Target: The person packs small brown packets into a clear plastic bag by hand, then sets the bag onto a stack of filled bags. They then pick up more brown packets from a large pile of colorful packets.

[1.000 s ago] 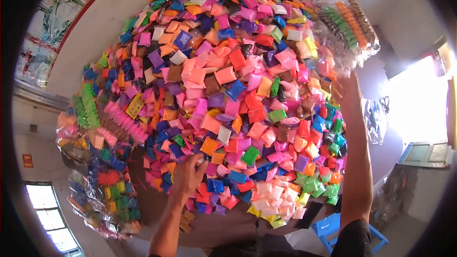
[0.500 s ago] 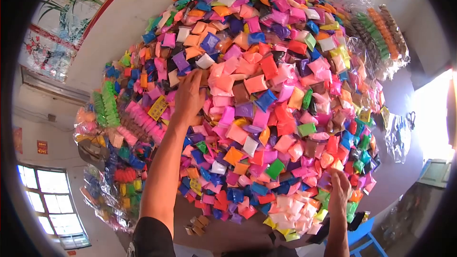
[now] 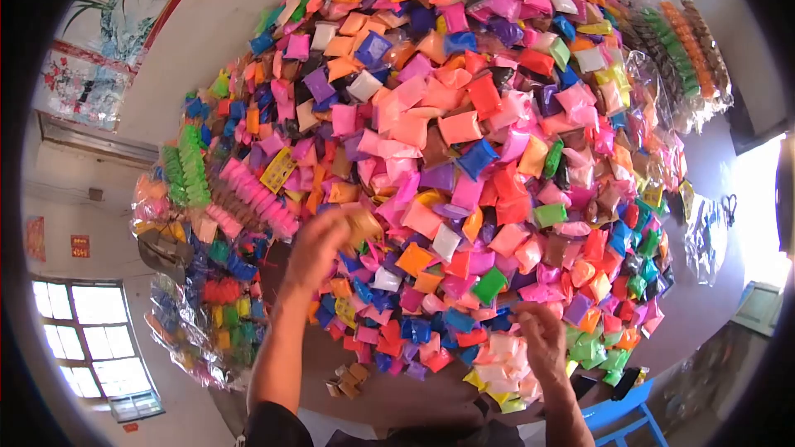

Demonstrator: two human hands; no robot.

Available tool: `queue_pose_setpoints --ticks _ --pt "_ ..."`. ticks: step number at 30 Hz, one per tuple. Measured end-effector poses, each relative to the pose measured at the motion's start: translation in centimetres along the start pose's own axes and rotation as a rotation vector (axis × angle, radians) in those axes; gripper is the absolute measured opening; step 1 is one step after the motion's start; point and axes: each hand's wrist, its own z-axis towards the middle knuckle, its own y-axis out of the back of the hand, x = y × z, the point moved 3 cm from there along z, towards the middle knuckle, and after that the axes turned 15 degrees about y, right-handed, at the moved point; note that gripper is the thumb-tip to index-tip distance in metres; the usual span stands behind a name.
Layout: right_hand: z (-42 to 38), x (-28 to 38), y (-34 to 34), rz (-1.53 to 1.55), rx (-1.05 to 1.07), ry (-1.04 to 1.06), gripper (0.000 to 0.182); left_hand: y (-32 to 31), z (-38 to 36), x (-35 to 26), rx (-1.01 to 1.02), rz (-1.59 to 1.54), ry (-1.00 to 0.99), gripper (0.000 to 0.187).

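A big heap of small coloured packets point(image 3: 464, 141) covers a round table point(image 3: 397, 397). My left hand point(image 3: 319, 244) is lifted over the heap's near left side, blurred by motion, with its fingers closed on a tan-brown packet point(image 3: 363, 222). Low over the near edge of the heap, my right hand point(image 3: 540, 339) has its fingers curled above pale pink packets point(image 3: 505, 352) and beside green ones point(image 3: 592, 348). Whether it holds one is unclear.
Clear bags of sorted green point(image 3: 186, 174) and pink point(image 3: 252, 207) packets lie at the left, with more bags point(image 3: 687, 41) at the far right. A few brown packets point(image 3: 348, 381) sit on the table's near rim. A blue stool point(image 3: 625, 414) stands below right.
My left hand pulled back from the far middle of the heap toward me, now with a brown packet. My right hand shifted left along the near edge.
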Motion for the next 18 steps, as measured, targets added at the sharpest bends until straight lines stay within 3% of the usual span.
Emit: queue_pose_setpoints --ticks 4,6,9,10,12,14,16,18 --pt "0.2 -0.7 -5.7 0.118 0.186 -0.094 0.031 -6.4 -5.6 5.8 0.361 -0.062 0.142 0.036" --pt "0.4 0.5 -8.1 0.221 0.242 -0.155 0.036 -9.3 -6.6 7.0 0.394 0.072 -0.163 0.035" --pt "0.1 -0.5 -9.3 0.272 0.38 -0.167 0.044 -10.7 -7.7 6.1 0.418 0.313 -0.14 0.034" --pt "-0.2 -1.1 -9.6 0.286 0.339 -0.158 0.043 -10.3 -7.6 5.3 0.454 0.254 0.047 0.037" --pt "-0.2 -1.7 -9.5 0.267 0.246 -0.158 0.04 -8.5 -5.3 4.0 0.355 0.368 0.013 0.042" --pt "-0.3 -1.8 -9.2 0.272 0.148 -0.188 0.038 -5.2 -0.7 3.4 -0.16 0.322 -0.212 0.038" --pt "-0.4 -1.7 -8.6 0.3 0.047 -0.246 0.036 -0.9 4.4 2.2 -0.609 0.575 -0.306 0.041" --pt "-0.6 -1.9 -8.1 0.25 0.012 -0.263 0.038 1.3 8.4 1.1 -0.775 0.614 -0.527 0.045"
